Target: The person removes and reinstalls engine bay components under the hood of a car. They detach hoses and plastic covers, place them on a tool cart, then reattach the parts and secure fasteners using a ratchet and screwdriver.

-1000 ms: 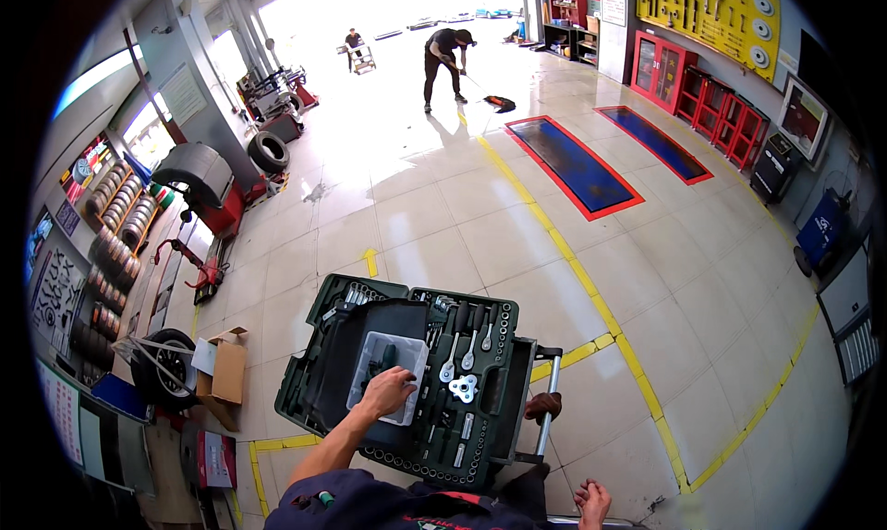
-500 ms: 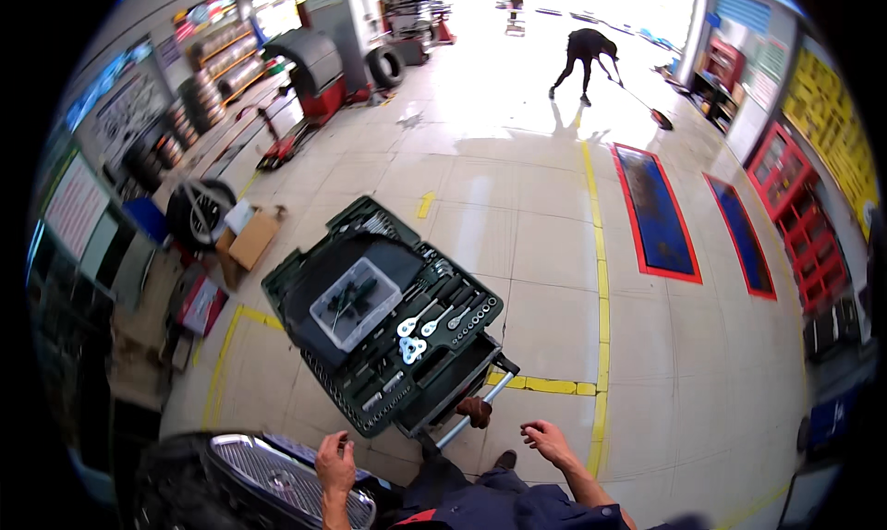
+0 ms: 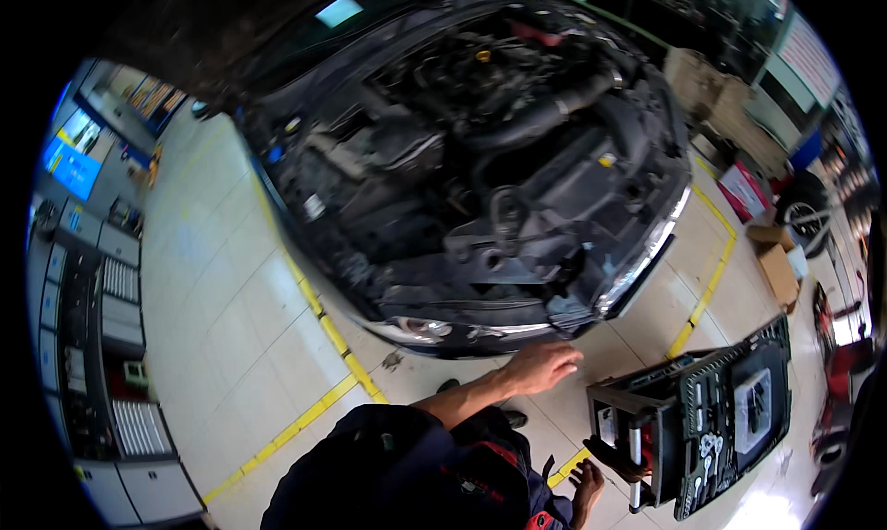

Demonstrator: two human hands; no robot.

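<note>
My left hand (image 3: 543, 367) reaches out over the floor just in front of the car's bumper, its fingers loosely bent and nothing seen in them. Lower down, my right hand (image 3: 586, 489) hangs beside the tool cart (image 3: 613, 399), fingers apart and holding nothing visible. A brown glove or rag (image 3: 617, 460) hangs on the cart's metal handle (image 3: 636, 447). On top of the cart lies an opened dark green socket set case (image 3: 695, 410) with ratchets (image 3: 708, 449) in it. A clear plastic box (image 3: 753, 410) with small dark parts rests on the case.
Ahead stands a dark car with its hood up and the engine bay (image 3: 480, 160) exposed. Yellow floor lines (image 3: 323, 322) run beside it. At the left are grey cabinets (image 3: 157, 493). A cardboard box (image 3: 778, 269) and a wheel (image 3: 804, 218) sit at the right.
The view has swung left from the open shop floor to the car. The tool cart now appears at the lower right. Both hands remain off the cart.
</note>
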